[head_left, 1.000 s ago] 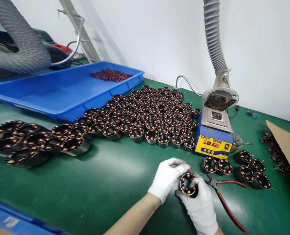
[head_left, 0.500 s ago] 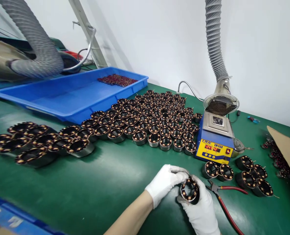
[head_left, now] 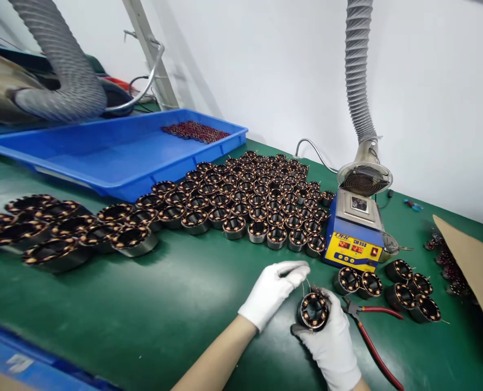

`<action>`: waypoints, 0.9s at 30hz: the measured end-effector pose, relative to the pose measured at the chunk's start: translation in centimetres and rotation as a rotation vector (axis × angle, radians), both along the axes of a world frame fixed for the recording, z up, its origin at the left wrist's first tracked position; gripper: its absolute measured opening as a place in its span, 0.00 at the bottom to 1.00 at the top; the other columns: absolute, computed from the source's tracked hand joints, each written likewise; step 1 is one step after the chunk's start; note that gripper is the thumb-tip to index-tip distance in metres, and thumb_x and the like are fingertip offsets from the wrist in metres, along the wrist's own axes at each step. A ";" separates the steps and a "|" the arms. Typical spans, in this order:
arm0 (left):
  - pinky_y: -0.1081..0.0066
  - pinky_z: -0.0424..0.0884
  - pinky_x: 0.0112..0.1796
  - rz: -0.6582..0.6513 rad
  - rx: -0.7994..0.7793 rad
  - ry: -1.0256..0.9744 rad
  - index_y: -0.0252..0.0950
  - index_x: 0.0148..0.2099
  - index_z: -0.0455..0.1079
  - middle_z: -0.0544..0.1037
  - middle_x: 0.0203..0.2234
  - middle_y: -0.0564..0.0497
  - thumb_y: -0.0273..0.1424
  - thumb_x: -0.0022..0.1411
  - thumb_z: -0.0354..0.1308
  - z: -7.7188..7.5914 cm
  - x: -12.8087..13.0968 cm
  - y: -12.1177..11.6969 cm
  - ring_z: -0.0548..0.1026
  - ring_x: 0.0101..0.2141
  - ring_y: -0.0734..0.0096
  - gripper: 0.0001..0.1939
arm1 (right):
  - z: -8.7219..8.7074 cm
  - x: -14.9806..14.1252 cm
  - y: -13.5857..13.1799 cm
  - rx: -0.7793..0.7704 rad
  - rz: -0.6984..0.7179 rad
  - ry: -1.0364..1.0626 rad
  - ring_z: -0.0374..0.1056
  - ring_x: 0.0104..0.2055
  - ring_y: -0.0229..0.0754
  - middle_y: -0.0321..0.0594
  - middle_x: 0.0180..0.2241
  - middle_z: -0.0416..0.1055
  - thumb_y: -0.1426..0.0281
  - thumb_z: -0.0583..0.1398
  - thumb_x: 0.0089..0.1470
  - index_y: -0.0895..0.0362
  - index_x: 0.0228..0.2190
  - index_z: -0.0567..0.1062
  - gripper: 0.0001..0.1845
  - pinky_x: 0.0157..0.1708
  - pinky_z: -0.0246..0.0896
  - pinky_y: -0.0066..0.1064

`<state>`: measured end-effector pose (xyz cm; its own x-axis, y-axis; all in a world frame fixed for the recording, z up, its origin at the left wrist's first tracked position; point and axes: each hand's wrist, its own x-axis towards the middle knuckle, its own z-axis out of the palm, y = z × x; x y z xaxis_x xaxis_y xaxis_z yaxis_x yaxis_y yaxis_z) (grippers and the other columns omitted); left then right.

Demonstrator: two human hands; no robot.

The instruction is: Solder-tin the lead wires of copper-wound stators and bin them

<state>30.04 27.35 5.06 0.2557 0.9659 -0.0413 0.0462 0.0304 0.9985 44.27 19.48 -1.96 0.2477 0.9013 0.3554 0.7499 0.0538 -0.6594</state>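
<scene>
My right hand (head_left: 333,339), in a white glove, grips a motor stator (head_left: 313,311), a steel ring with copper windings inside. The stator's open end faces up toward me. Thin wire leads (head_left: 305,288) rise from its top edge. My left hand (head_left: 276,290), also gloved, is closed in a pinch at the upper end of these leads, its fingertips apart from the ring. Diagonal cutters (head_left: 355,310) with red handles lie just right of my right hand. Two more stators (head_left: 349,281) stand beyond them.
Many stators (head_left: 257,231) stand in rows across the green table (head_left: 176,315). Behind them is a blue tray (head_left: 131,187) holding small dark red parts. A blue and yellow solder pot (head_left: 353,252) sits under an extraction hose (head_left: 359,70). Cardboard (head_left: 469,255) leans at right.
My left hand has drawn up and left from the stator's rim, and wire leads now show between. The right hand still holds the stator. The view has shifted slightly.
</scene>
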 end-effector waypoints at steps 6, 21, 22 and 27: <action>0.68 0.64 0.36 -0.116 0.078 0.025 0.33 0.27 0.72 0.74 0.24 0.49 0.47 0.56 0.49 -0.3 0.4 -0.4 0.71 0.32 0.57 0.22 | -0.3 0.1 0.1 -0.053 -0.019 -0.014 0.72 0.40 0.51 0.47 0.38 0.75 0.71 0.66 0.29 0.57 0.43 0.65 0.34 0.39 0.69 0.41; 0.69 0.68 0.44 -0.140 -0.065 0.007 0.33 0.46 0.70 0.75 0.40 0.48 0.32 0.48 0.59 -1.3 1.8 -1.5 0.72 0.41 0.58 0.21 | -0.8 0.4 0.1 -0.004 -0.023 -0.025 0.73 0.37 0.52 0.49 0.36 0.75 0.65 0.67 0.30 0.58 0.42 0.66 0.33 0.34 0.70 0.39; 0.69 0.68 0.44 -0.136 -0.072 0.004 0.33 0.45 0.70 0.75 0.39 0.48 0.32 0.49 0.58 -1.5 2.0 -1.6 0.72 0.41 0.58 0.19 | -0.8 0.4 0.1 -0.003 -0.024 -0.025 0.73 0.37 0.52 0.49 0.36 0.75 0.64 0.67 0.30 0.58 0.42 0.66 0.33 0.34 0.70 0.39; 0.66 0.69 0.43 -0.119 -0.098 -0.038 0.32 0.44 0.70 0.75 0.38 0.47 0.36 0.47 0.59 -1.1 2.2 -0.9 0.73 0.40 0.56 0.21 | -0.5 0.1 0.2 -0.022 -0.046 0.090 0.73 0.35 0.51 0.47 0.35 0.76 0.67 0.67 0.29 0.56 0.41 0.66 0.32 0.34 0.70 0.38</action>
